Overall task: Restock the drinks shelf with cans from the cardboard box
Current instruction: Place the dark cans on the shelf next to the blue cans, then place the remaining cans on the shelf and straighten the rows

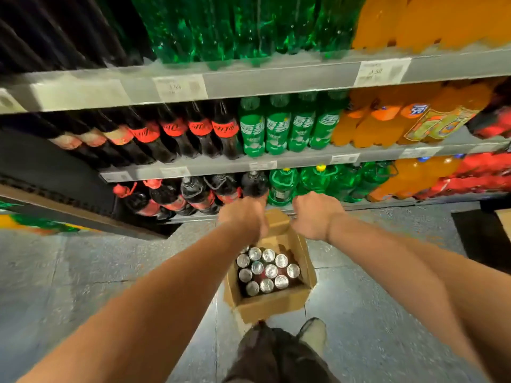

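Brown cardboard first: the box (272, 305) sits open on the grey floor (83, 272) just ahead of my shoes, its flaps up and silver can tops (265, 269) packed close inside, apparently none lifted out yet. Above its far end my left hand (244, 217) and right hand (315, 215) hang with knuckles toward me and fingers curled under; whether they grip the far flap or nothing, I cannot tell. Beyond them the bottom shelf (359, 204) holds dark cola bottles (199, 193) and green bottles (304, 183). I judge I'm only starting; next I must reach down for cans and find their shelf slot, which I can't see here.
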